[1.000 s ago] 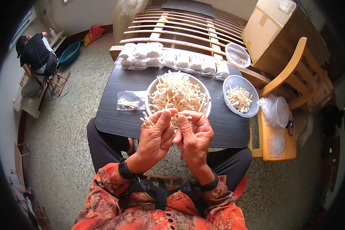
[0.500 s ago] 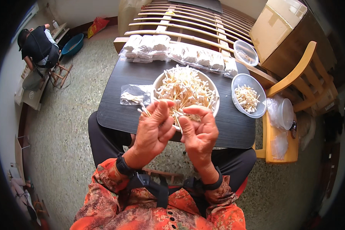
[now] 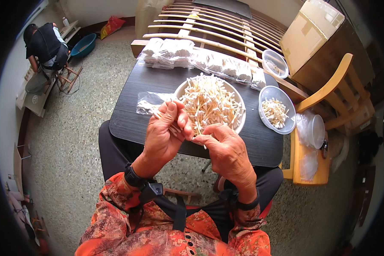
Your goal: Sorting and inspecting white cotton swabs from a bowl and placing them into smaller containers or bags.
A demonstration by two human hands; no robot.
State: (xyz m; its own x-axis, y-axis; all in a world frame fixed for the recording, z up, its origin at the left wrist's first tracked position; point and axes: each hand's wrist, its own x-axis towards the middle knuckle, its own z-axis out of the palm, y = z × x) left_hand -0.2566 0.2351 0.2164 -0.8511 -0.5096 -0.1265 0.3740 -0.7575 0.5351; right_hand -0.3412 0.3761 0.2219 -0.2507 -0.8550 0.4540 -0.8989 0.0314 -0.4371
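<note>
Several cotton swabs [image 3: 174,129] are gripped in my left hand [image 3: 161,135], its fingers curled round the sticks just left of a white bowl [image 3: 242,117]. The bowl is heaped with loose cotton swabs [image 3: 209,99]. At its near edge my right hand [image 3: 228,150] pinches one cotton swab [image 3: 200,141], close against the left fingertips. Part of that swab is hidden by the fingers. Beyond the left hand, a small clear plastic bag [image 3: 147,101] with swabs inside lies flat on the dark table [image 3: 130,117].
Filled clear bags [image 3: 173,53] line the table's far edge. A translucent tub [image 3: 288,128] with more swabs stands at the right, beside a wooden chair [image 3: 315,173] holding bags and a lid. Behind are bed slats [image 3: 217,36] and a cardboard box [image 3: 311,32]. Another person [image 3: 47,47] sits far left.
My right hand has turned palm down and moved slightly lower, its fingers closing on a swab. My left hand has shifted a little left with its swabs. The whole view has shifted slightly.
</note>
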